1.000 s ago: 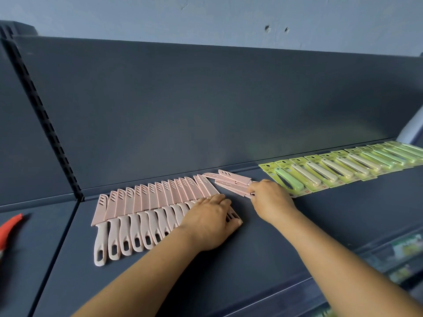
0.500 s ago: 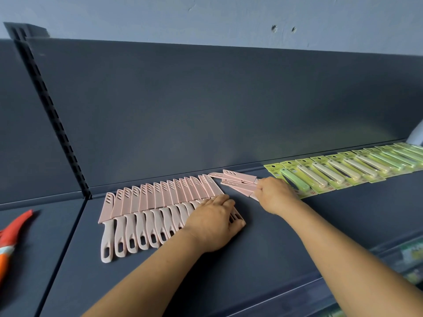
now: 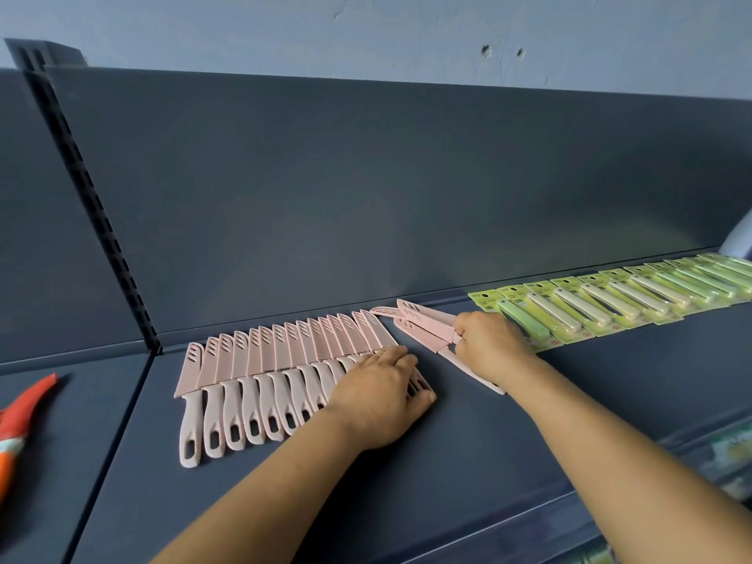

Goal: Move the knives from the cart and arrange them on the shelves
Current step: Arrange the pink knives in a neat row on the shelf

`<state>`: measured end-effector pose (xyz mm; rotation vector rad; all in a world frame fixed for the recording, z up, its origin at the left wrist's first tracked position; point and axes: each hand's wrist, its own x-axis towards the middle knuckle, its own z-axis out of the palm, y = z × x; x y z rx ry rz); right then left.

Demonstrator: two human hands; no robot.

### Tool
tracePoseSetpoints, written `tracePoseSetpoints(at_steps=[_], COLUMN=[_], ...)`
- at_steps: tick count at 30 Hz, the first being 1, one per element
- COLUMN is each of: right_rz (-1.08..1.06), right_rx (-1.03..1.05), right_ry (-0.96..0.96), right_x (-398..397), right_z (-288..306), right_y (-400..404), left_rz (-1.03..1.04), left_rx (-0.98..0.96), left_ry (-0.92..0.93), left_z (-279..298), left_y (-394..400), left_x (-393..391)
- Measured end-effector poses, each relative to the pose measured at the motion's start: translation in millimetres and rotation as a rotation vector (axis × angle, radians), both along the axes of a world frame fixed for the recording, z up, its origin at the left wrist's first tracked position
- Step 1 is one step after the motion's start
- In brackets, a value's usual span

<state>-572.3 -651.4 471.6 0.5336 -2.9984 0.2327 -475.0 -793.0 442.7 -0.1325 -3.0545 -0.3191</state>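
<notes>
Holding the row steady in the head view, I am pressing my left hand [image 3: 380, 394] flat, fingers fairly straight, on the right end of the pink knives [image 3: 285, 372] fanned on the shelf [image 3: 468, 462]. My right hand [image 3: 490, 346] is curled round a small bunch of pink knives [image 3: 423, 325] — still gripped as a second ago, barely shifted, not yet laid down. The row is unchanged; the next knife is still waiting.

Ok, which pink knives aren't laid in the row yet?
The small bunch of pink knives gripped by the right hand, fanned and angled between the neat row and the green packs.
</notes>
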Motion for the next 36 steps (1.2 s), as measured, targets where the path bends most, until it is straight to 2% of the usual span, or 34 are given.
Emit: tracePoseSetpoints(at_steps=[5,15,19,23,28,36], right_rz=[0.107,0.279,0.182,0.07,0.04,0.104], right_rx=[-0.077,-0.037,-0.17,0.002,0.083,-0.13], right_ry=[0.066,-0.019,-0.002,0.028,-0.016,-0.065], right_x=[17,16,12,9,11,10], right_z=[0,-10,-9,-8,-9,-11], right_y=[-23,-39,-25,-8,-12,-28], left_rz=[-0.004,0.017,0.009,-0.018,-0.013,-0.028], left_rx=[0.003,0.051,0.053,0.003,-0.024,-0.007], left_ry=[0.028,0.013,0.033,0.049,-0.023,0.004], left_z=[-2,-1,2,7,4,1], left_y=[0,-3,-3,0,4,1], left_x=[0,2,1,-5,-11,-8])
